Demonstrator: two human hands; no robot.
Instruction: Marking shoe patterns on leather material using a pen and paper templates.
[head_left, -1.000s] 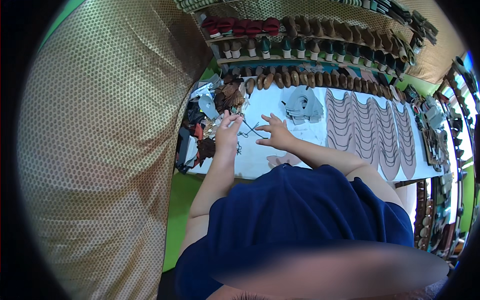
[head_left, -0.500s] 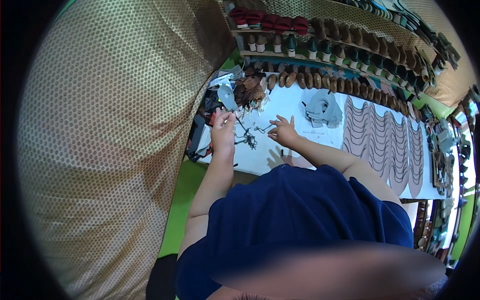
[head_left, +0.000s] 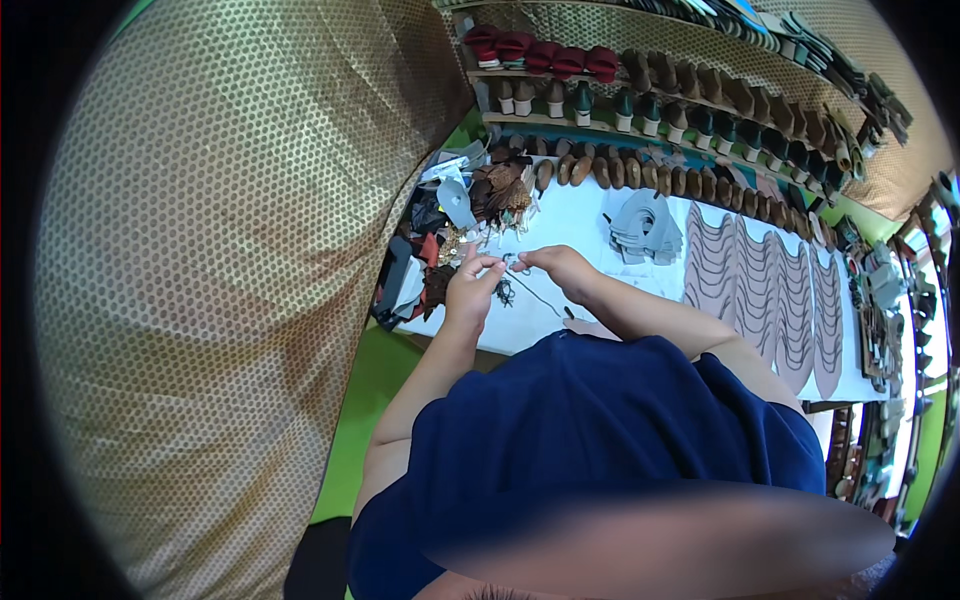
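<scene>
Over the near left part of the white table, my left hand and my right hand face each other with their fingertips almost meeting. Both are closed in a pinch on a thin, dark, cord-like strip that bends between the fingers. Its exact kind is too small to tell. A long thin dark cord runs from below the fingertips toward the table's near edge; whether it joins the held strip I cannot tell. Just under my hands lies a small tangle of dark strips.
Brown scraps and a grey cut piece heap at the far left. Stacked grey cut pieces and rows of overlapping pinkish-brown pieces cover the right. Shoe lasts line the back, below shoe shelves. A patterned curtain hangs left.
My right hand has moved left and its spread fingers have closed into a pinch. My left hand has come down and right to meet it. The cord now stretches toward the near edge.
</scene>
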